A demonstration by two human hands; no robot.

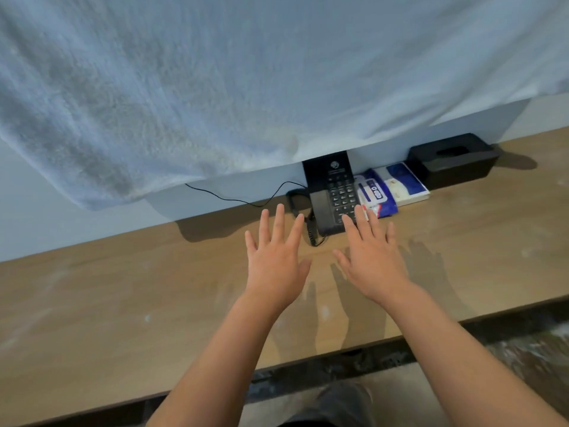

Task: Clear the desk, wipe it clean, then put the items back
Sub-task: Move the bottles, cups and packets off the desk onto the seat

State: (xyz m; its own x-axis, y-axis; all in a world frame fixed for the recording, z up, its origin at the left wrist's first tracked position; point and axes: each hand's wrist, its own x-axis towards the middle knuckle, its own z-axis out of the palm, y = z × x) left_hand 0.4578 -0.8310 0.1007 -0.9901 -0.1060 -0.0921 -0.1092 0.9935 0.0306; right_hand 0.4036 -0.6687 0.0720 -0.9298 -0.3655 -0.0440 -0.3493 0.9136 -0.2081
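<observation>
Black desk phone (pixel 332 201) at back edge of wooden desk (pixel 123 303). Left hand (pixel 274 257) just front-left of phone, fingers straight and spread, holding nothing. Right hand (pixel 372 257) front-right of phone, fingers spread, empty; fingertips overlap phone's near corner, contact unclear. Wipes pack (pixel 374 195) touching phone's right side; blue-white packet (pixel 406 186) beside that; black tissue box (pixel 452 158) further right. Thin cable (pixel 240 198) runs left from phone. Pale blue towel (pixel 215 87) hangs above phone, filling upper view.
</observation>
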